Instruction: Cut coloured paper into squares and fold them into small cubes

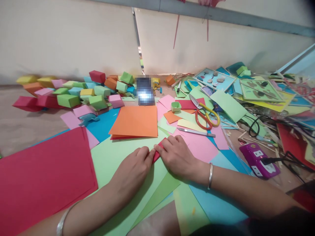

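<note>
A small folded piece of red paper [157, 156] lies on a pale green sheet [105, 167], with both hands closed on it. My left hand [135, 165] pinches its left side, and my right hand [176, 157] presses its upper right part, covering much of it. The fingertips of the two hands nearly meet. Just beyond them rests a stack of orange paper [135, 121]. To the right of the stack are a metal craft blade [195, 132] and scissors [206, 114] with red and yellow handles. A small open green paper box [176, 106] sits nearby.
Large red sheets [46, 177] cover the left side. Several folded paper boxes [69, 100] are heaped by the wall, with a phone [144, 91] propped beside them. On the right lie a purple power strip [258, 160], black cables [292, 160] and decorated cards [261, 90].
</note>
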`<action>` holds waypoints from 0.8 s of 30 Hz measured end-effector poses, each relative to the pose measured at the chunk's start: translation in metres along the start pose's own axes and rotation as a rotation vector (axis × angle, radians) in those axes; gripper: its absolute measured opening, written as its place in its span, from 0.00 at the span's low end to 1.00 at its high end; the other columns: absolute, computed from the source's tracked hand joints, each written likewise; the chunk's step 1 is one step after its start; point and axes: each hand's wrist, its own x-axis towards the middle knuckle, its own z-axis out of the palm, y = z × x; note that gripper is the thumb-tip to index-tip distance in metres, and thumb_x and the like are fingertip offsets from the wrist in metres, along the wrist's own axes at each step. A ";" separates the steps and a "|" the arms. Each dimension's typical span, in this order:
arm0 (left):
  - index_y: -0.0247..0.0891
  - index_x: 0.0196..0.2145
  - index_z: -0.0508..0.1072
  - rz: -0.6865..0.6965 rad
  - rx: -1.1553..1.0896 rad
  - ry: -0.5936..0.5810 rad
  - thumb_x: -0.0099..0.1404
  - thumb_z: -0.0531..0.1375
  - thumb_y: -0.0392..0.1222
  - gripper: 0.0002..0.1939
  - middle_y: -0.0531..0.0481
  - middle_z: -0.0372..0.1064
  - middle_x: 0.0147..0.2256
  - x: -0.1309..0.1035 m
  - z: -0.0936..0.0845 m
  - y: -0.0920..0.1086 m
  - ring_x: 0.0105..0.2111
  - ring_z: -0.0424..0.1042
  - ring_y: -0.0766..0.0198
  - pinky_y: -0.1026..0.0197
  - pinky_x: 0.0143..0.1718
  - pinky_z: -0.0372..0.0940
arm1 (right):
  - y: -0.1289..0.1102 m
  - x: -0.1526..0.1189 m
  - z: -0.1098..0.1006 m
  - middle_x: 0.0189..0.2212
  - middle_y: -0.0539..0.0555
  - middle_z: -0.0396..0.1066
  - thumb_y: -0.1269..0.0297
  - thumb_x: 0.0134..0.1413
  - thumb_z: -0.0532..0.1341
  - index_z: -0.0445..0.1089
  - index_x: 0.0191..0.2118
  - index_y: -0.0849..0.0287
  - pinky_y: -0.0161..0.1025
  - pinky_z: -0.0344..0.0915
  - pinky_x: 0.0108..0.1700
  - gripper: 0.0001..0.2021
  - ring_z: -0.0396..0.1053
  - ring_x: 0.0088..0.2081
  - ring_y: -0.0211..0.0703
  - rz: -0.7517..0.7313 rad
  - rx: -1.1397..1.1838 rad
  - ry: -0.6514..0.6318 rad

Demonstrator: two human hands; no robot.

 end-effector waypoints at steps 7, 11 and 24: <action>0.34 0.43 0.75 -0.064 -0.177 -0.052 0.69 0.45 0.33 0.18 0.45 0.68 0.31 0.003 -0.009 -0.005 0.29 0.66 0.57 0.57 0.30 0.60 | 0.017 -0.001 -0.001 0.34 0.61 0.70 0.82 0.60 0.53 0.73 0.31 0.63 0.47 0.48 0.35 0.14 0.58 0.36 0.51 0.019 -0.134 -0.074; 0.37 0.35 0.73 -0.056 -0.293 -0.089 0.68 0.50 0.37 0.12 0.48 0.66 0.31 0.009 -0.012 -0.010 0.28 0.66 0.60 0.60 0.29 0.58 | 0.015 0.001 -0.007 0.32 0.61 0.69 0.81 0.60 0.53 0.73 0.31 0.63 0.47 0.48 0.35 0.13 0.58 0.36 0.51 0.026 -0.169 -0.094; 0.35 0.34 0.77 -0.093 -0.457 -0.206 0.63 0.59 0.33 0.06 0.51 0.64 0.31 0.017 -0.021 -0.020 0.28 0.68 0.63 0.63 0.30 0.59 | -0.026 -0.019 -0.021 0.30 0.60 0.67 0.80 0.54 0.55 0.73 0.30 0.65 0.47 0.51 0.34 0.11 0.58 0.33 0.49 -0.083 -0.178 -0.136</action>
